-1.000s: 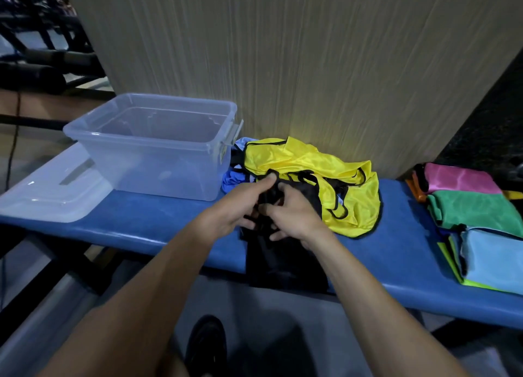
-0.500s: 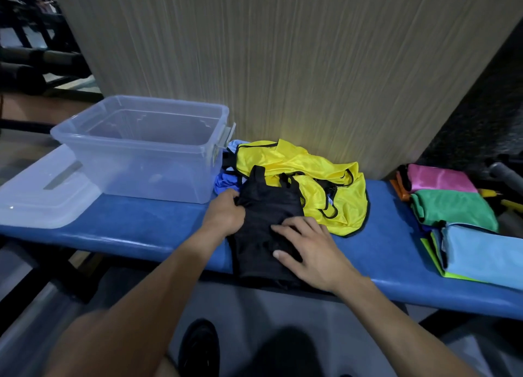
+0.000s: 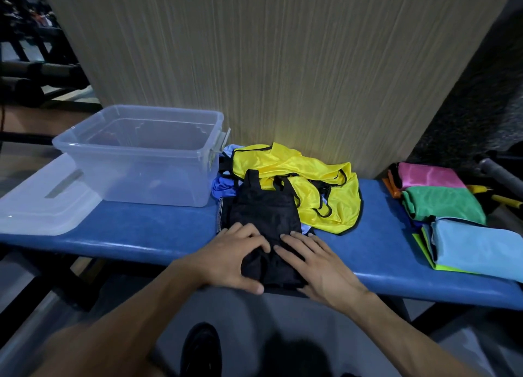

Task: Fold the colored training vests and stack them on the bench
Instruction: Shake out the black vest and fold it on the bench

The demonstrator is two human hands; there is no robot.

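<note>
A black vest (image 3: 263, 215) lies flat on the blue bench (image 3: 141, 229), its straps pointing toward the wall and its lower edge at the bench's front edge. My left hand (image 3: 232, 259) grips the bunched lower left part of it, fingers on top and thumb underneath. My right hand (image 3: 314, 263) presses flat on the lower right part, fingers straight. Behind it lies a crumpled yellow vest (image 3: 297, 172) with a blue vest (image 3: 222, 184) under its left side. At the right end sit folded vests: pink (image 3: 427, 175), green (image 3: 441, 204), light blue (image 3: 475, 243).
A clear plastic bin (image 3: 141, 155) stands on the bench at the left, with its lid (image 3: 36, 201) lying beside it at the far left. A wood-grain wall panel (image 3: 283, 65) rises right behind the bench. My shoe (image 3: 201, 348) shows on the floor below.
Both hands came down from the vest's straps and laid it flat. My left hand slid from its upper left edge to the lower hem; my right hand stays pressed on the lower right.
</note>
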